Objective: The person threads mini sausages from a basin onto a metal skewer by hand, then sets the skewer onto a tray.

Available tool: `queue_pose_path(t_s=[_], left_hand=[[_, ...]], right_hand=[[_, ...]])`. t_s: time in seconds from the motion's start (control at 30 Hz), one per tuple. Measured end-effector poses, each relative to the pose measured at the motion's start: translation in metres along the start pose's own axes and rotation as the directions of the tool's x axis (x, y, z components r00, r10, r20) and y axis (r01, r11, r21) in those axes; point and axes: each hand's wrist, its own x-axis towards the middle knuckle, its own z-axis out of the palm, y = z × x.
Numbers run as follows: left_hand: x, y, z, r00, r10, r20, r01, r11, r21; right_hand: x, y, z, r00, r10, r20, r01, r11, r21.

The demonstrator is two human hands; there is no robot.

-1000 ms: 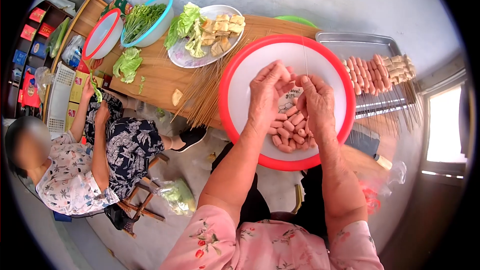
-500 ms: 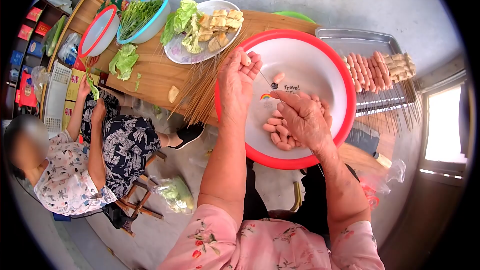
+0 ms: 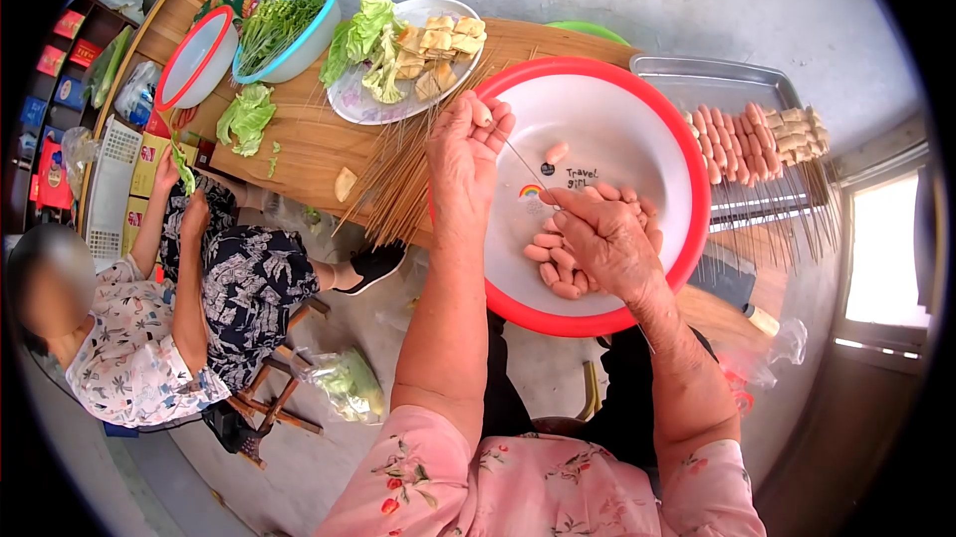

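Over the left rim of the red-rimmed white basin (image 3: 694, 164), my left hand (image 3: 466, 154) holds a small sausage (image 3: 482, 114) between its fingers. My right hand (image 3: 605, 238) pinches a thin skewer (image 3: 524, 163) above the basin. The skewer slants up and left, and its tip is near the sausage; whether it has entered cannot be made out. Several pink sausages (image 3: 564, 282) lie in the basin below my right hand, and a single one (image 3: 557, 152) lies apart near the printed lettering.
Bare skewers (image 3: 398, 179) lie left of the basin, beside a plate (image 3: 363, 111) of lettuce and tofu-like pieces. On the right, a metal tray (image 3: 717, 74) bears skewered sausages (image 3: 735, 144). A knife (image 3: 761, 320) lies nearer. A seated person (image 3: 149, 348) holds a green leaf at left.
Since a second ago my hands have moved apart, the left one up and left with a sausage, the right one lower over the basin. The last half second brought little change.
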Motion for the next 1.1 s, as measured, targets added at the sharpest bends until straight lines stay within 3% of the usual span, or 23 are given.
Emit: queue_pose_path(t_s=[0.33, 0.53, 0.6, 0.83, 1.1], left_hand=[[0.003, 0.000, 0.001, 1.000, -0.001, 0.003, 0.001, 1.000, 0.000], [0.004, -0.001, 0.000, 1.000, 0.010, 0.000, -0.010, 1.000, 0.008], [0.003, -0.002, 0.002, 1.000, 0.016, -0.002, -0.016, 1.000, 0.001], [-0.002, -0.003, 0.007, 0.999, -0.022, 0.047, 0.021, 1.000, 0.019], [-0.016, -0.014, 0.023, 0.980, -0.157, 0.118, 0.145, 0.983, 0.110]], right_hand=[[0.003, -0.002, 0.000, 1.000, 0.029, 0.005, -0.029, 0.999, -0.018], [0.000, 0.001, 0.002, 0.990, -0.119, -0.073, 0.104, 0.978, -0.180], [0.000, 0.000, 0.002, 0.998, -0.032, -0.051, 0.029, 0.998, -0.059], [0.000, 0.002, 0.006, 0.993, -0.027, -0.114, 0.018, 0.996, -0.083], [0.006, -0.004, 0.000, 0.985, 0.139, -0.101, -0.130, 0.987, 0.093]])
